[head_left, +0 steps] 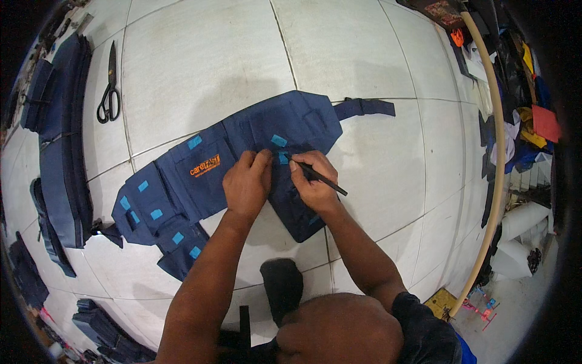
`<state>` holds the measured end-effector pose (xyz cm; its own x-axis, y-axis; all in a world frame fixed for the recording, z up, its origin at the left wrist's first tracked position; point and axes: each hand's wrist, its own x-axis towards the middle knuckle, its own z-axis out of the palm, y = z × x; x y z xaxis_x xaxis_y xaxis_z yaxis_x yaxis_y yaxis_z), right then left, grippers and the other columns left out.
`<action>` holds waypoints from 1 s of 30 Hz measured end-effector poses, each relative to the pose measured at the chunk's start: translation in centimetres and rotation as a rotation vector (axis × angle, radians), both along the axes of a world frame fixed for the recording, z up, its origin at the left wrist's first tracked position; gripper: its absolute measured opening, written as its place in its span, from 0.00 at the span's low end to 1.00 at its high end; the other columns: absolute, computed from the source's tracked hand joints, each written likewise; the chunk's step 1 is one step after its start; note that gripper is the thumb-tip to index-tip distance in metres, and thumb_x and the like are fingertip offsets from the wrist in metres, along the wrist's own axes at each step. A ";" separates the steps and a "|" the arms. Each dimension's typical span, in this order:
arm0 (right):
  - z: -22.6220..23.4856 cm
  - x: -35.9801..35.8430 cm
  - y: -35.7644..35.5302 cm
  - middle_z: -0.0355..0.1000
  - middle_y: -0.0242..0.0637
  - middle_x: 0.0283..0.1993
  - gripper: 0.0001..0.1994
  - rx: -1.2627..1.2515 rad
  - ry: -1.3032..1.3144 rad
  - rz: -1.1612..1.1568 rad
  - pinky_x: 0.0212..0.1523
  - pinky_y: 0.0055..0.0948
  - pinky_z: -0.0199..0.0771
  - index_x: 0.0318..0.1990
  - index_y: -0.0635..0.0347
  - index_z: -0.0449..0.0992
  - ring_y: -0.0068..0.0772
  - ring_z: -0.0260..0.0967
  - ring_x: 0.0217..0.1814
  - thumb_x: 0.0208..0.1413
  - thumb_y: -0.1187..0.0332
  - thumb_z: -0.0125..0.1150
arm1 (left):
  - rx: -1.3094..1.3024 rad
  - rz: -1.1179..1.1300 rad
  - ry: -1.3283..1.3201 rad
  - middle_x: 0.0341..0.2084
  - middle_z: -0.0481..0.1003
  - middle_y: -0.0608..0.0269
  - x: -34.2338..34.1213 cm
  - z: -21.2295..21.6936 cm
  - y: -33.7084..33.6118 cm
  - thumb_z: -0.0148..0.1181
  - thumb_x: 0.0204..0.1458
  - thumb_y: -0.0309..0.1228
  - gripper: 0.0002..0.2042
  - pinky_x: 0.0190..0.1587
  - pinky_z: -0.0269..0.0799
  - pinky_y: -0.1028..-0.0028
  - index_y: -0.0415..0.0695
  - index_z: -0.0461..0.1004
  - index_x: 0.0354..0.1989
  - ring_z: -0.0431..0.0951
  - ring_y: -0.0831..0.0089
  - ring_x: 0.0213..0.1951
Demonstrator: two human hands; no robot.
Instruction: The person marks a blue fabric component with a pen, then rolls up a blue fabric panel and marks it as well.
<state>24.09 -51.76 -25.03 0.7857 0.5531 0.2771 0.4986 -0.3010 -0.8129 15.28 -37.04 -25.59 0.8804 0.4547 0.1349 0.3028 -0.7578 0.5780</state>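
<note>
A navy fabric waist belt with pockets [206, 136] lies spread on the tiled floor, with an orange print on its middle panel. Several small light-blue patches are on it, one of them, a blue patch [194, 142], above the print. My left hand [247, 183] is closed with bent fingers, pinching the fabric beside the right-hand pocket. In my right hand [315, 182] is a slim black pen-like tool [330, 184], held like a pencil. Its tip meets a blue patch [283, 158] just right of my left fingertips. A buckled strap [370, 108] extends from the belt's right end.
Black-handled scissors [109, 100] lie on the floor at upper left. Stacked navy fabric pieces [63, 151] stand along the left, with another navy pile [106, 330] nearer me. A curved tan pipe [498, 145] borders the right side, with white rolls [524, 221] and mixed cloth beyond it.
</note>
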 end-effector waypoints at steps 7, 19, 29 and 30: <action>-0.3 -0.5 -0.9 0.77 0.45 0.39 0.09 -0.045 0.003 -0.009 0.46 0.41 0.76 0.40 0.63 0.79 0.47 0.76 0.42 0.49 0.75 0.67 | -0.029 -0.126 -0.018 0.34 0.74 0.61 -0.6 0.5 0.3 0.65 0.50 0.30 0.17 0.33 0.76 0.64 0.53 0.80 0.50 0.80 0.62 0.33; -0.7 -0.3 -0.4 0.78 0.44 0.38 0.07 -0.075 -0.086 0.019 0.46 0.40 0.74 0.38 0.64 0.80 0.44 0.76 0.41 0.51 0.75 0.66 | -0.048 -0.085 0.011 0.34 0.74 0.61 0.0 0.4 0.1 0.69 0.51 0.40 0.17 0.33 0.78 0.65 0.54 0.81 0.50 0.80 0.62 0.32; -0.9 -0.4 -0.3 0.78 0.42 0.38 0.08 -0.084 0.040 -0.057 0.50 0.44 0.71 0.38 0.61 0.79 0.46 0.75 0.43 0.50 0.73 0.68 | -0.056 -0.015 -0.013 0.34 0.74 0.61 0.1 0.4 -0.5 0.69 0.51 0.38 0.16 0.34 0.76 0.63 0.54 0.81 0.49 0.80 0.61 0.33; -0.8 -0.5 -0.3 0.78 0.43 0.38 0.07 -0.060 0.077 -0.089 0.50 0.44 0.70 0.37 0.61 0.78 0.46 0.75 0.43 0.51 0.73 0.67 | -0.055 -0.014 -0.012 0.34 0.74 0.61 0.1 0.4 -0.5 0.69 0.51 0.38 0.16 0.34 0.76 0.63 0.53 0.80 0.49 0.80 0.61 0.33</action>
<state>23.63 -52.04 -25.79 0.8502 0.4938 0.1823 0.4042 -0.3905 -0.8271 15.42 -37.58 -25.18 0.8852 0.4494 0.1204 0.2855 -0.7290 0.6221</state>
